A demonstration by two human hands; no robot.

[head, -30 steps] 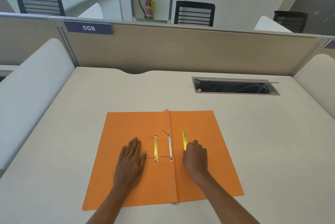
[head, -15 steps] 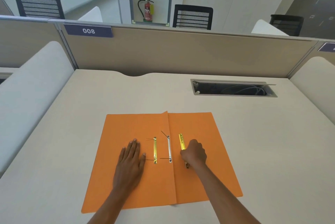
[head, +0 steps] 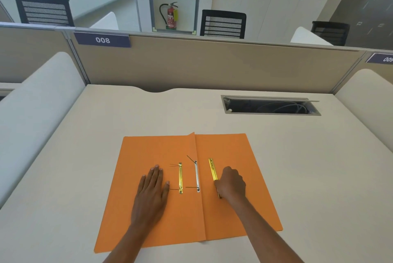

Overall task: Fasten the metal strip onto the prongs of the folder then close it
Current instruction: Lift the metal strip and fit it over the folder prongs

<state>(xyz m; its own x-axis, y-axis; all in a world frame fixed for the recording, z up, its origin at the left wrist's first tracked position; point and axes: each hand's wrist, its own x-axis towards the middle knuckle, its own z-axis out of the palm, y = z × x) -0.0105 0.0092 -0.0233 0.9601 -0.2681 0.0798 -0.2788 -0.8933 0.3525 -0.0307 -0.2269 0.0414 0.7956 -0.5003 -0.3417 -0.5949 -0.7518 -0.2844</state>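
Observation:
An orange folder point(head: 229, 216) lies open and flat on the desk. My left hand point(head: 153, 188) rests palm down on its left flap, fingers spread. Just right of that hand a gold fastener bar point(head: 180, 177) sits on the flap with thin prongs sticking out to its left. A white strip point(head: 197, 176) runs along the spine crease. My right hand point(head: 230, 184) is curled around the near end of a loose gold metal strip point(head: 212, 168) on the right flap. The strip's far end points away from me.
A beige desk point(head: 308, 167) carries the folder. An open cable slot point(head: 270, 107) with wires sits at the back right. A partition wall labelled 008 point(head: 103, 39) closes the desk's far edge, and rounded white dividers point(head: 32, 105) flank both sides.
My right hand has closed around the loose gold strip and shifted it slightly left toward the spine. My left hand has stayed flat on the left flap.

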